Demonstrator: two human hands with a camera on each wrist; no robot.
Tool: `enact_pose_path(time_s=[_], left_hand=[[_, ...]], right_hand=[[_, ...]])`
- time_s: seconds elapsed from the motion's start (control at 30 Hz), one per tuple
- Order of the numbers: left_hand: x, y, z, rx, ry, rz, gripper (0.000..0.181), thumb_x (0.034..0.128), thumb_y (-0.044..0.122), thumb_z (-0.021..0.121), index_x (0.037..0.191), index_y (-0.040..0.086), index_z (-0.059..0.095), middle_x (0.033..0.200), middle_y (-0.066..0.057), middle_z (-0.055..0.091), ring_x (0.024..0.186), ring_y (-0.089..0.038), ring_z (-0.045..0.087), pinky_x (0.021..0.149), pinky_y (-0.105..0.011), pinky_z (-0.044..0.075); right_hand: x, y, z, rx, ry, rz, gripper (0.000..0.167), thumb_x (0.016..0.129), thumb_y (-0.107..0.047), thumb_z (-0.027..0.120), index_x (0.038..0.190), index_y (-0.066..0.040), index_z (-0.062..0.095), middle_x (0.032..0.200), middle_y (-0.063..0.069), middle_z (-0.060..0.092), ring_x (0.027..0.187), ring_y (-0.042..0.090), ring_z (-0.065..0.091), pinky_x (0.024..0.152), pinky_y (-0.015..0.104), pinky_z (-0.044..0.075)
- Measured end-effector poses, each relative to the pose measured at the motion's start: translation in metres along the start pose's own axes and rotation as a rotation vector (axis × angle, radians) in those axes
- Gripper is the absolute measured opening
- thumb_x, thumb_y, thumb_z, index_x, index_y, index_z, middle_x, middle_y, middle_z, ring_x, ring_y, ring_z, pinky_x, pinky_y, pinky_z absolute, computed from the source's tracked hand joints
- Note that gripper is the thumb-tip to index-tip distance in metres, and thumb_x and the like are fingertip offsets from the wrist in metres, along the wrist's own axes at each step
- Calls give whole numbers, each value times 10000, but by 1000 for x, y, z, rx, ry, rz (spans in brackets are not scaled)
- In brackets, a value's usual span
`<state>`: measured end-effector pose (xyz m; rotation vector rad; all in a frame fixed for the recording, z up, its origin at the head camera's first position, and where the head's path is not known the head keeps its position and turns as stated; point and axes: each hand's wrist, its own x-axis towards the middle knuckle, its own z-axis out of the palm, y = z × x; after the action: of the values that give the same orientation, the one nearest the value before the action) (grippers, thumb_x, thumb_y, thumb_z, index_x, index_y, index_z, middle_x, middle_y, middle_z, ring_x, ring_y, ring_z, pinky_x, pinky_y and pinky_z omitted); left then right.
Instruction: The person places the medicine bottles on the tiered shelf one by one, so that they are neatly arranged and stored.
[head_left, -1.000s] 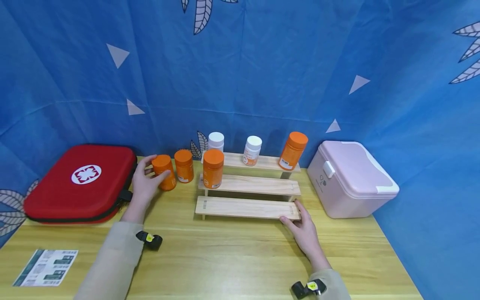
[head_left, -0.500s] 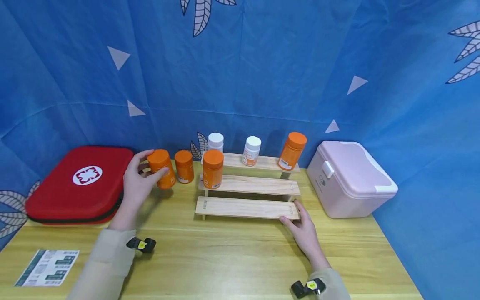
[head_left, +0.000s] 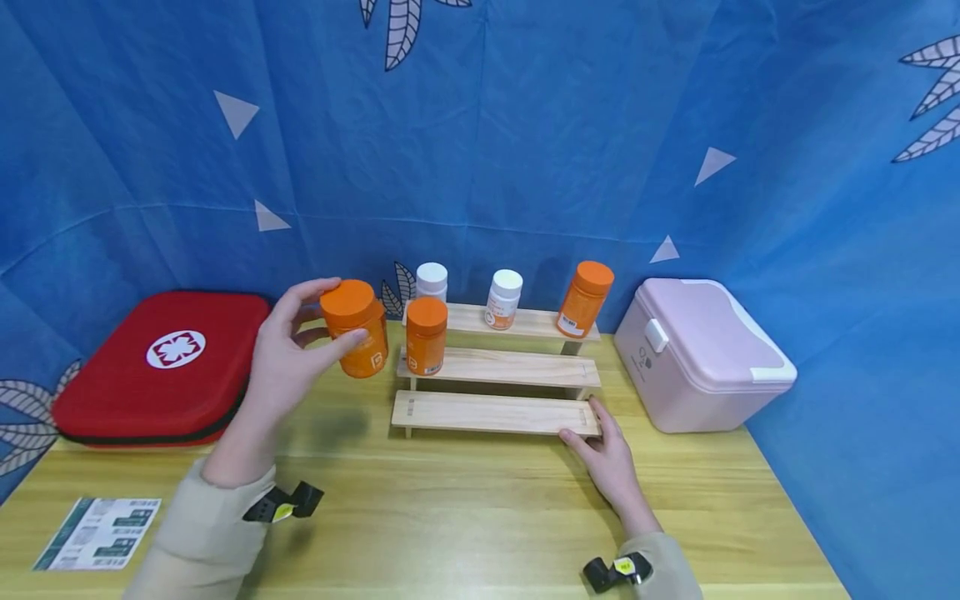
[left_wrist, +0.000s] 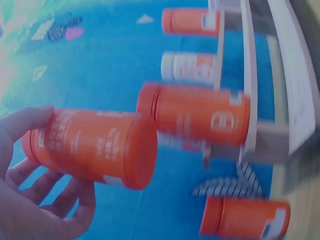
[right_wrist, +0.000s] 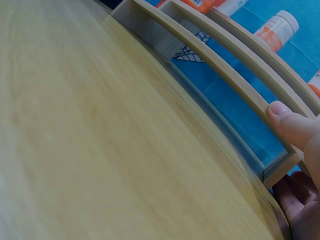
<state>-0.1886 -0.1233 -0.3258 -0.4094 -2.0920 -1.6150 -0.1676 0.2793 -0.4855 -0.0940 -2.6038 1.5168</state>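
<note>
A person's left hand (head_left: 288,358) pinches an orange bottle (left_wrist: 92,145) in midair, left of a wooden rack (head_left: 487,412) gripped low by the right hand (head_left: 607,468); swung rightward too low, the bottle could topple the middle-tier jar (head_left: 426,340).

The bottle (left_wrist: 92,145) in the left hand (head_left: 285,358) looks like smooth, faintly glossy plastic; the rack (head_left: 491,412) in the right hand (head_left: 607,454) is matt, pale wood. Beneath both grips the tabletop (head_left: 450,517) shows wood grain under a soft gloss, and beyond them hangs matt, creased cloth (head_left: 480,142). Left of the left grip the case (head_left: 150,392) looks like matt fabric; right of the right, the box (head_left: 690,367) is smooth plastic.
</note>
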Motion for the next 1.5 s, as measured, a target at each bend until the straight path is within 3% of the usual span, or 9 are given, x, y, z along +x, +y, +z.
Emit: enact_pose_path(time_s=[0.17, 0.3, 0.47, 0.63, 0.87, 1.03, 1.27, 1.5], left_hand=[[-4, 3, 21, -82, -146, -45, 561, 810, 84, 768, 1318, 130, 535, 1234, -34, 559, 997, -208, 548, 809, -257, 500], [-6, 4, 42, -122, -229, -86, 575, 794, 134, 791, 1311, 149, 540, 1208, -26, 575, 994, -215, 570, 828, -354, 512], [-9, 4, 71, -145, -291, -114, 583, 769, 165, 816, 1287, 211, 553, 1185, -10, 579, 1009, -231, 563, 837, -460, 499], [-12, 2, 102, -148, -332, -119, 575, 770, 168, 815, 1282, 213, 557, 1196, 3, 577, 1024, -228, 552, 852, -446, 487], [-12, -4, 141, -170, -326, -121, 605, 765, 135, 816, 1308, 113, 550, 1240, 7, 561, 1027, -234, 552, 875, -437, 480], [-5, -6, 160, -177, -309, -120, 585, 778, 143, 806, 1305, 140, 552, 1253, 2, 555, 1036, -219, 550, 871, -433, 487], [6, -19, 173, -83, -239, -66, 565, 783, 127, 799, 1293, 153, 556, 1244, -35, 548, 1040, -217, 537, 853, -403, 491], [10, -29, 179, -75, -181, -61, 579, 776, 125, 806, 1295, 140, 551, 1240, -46, 549, 1033, -213, 530, 836, -385, 497]], right_hand=[[1, 0, -1, 1, -1, -1, 861, 864, -334, 710, 1505, -29, 222, 1509, 258, 220, 1266, 419, 418, 1011, 445, 394], [0, -1, -1, 1, -9, 4, 870, 864, -358, 704, 1509, -39, 214, 1513, 257, 206, 1287, 418, 389, 1022, 446, 382], [0, -1, -1, 7, -10, 6, 876, 862, -373, 701, 1512, -47, 211, 1518, 252, 196, 1293, 421, 381, 1026, 454, 377], [0, -1, -1, 13, -4, 3, 872, 860, -359, 709, 1510, -46, 218, 1517, 246, 204, 1272, 421, 410, 1017, 452, 389], [1, 0, -1, -3, -8, 11, 874, 857, -377, 708, 1508, -52, 225, 1518, 243, 209, 1259, 418, 429, 1006, 450, 401], [1, -2, -1, 3, -11, 14, 884, 853, -384, 705, 1506, -37, 221, 1512, 255, 210, 1271, 419, 414, 1008, 441, 399], [2, 0, 1, 27, -6, 11, 869, 851, -338, 721, 1501, -30, 233, 1502, 257, 228, 1239, 420, 451, 994, 431, 414], [1, -1, 0, 34, -7, 13, 870, 854, -336, 719, 1506, -41, 224, 1507, 254, 220, 1246, 416, 444, 996, 429, 411]])
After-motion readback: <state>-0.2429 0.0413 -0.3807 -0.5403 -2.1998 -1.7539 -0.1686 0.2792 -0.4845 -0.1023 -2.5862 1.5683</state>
